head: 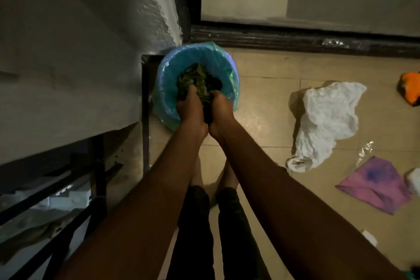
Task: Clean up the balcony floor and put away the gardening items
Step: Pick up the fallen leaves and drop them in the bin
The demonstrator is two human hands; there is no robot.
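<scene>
Far left: a rough plastered wall (95,18), with dark railing bars (68,191) below it. Just beside the wall, tucked in the corner, a bin (164,79) lined with a blue-green bag. Inside its mouth, the left hand (189,107), fingers curled down into a clump of green leaves (196,76); fingertips buried in the clump, so hard to say how tightly clamped. Wrist to wrist against it, the right hand (221,109), curled likewise on the same clump.

Probably the dumping step: plant litter gathered from the balcony, held in the bin's mouth, not yet let go. Next move, by judgement: spread both sets of fingers low inside the liner and shake off clinging bits, to avoid spilling onto the tiled floor (261,102).

Farther right, well apart from the bin and yet to be collected: a crumpled white cloth (327,120), a pink cloth (375,185), and an orange item (410,88) at the edge, too cropped to name.
</scene>
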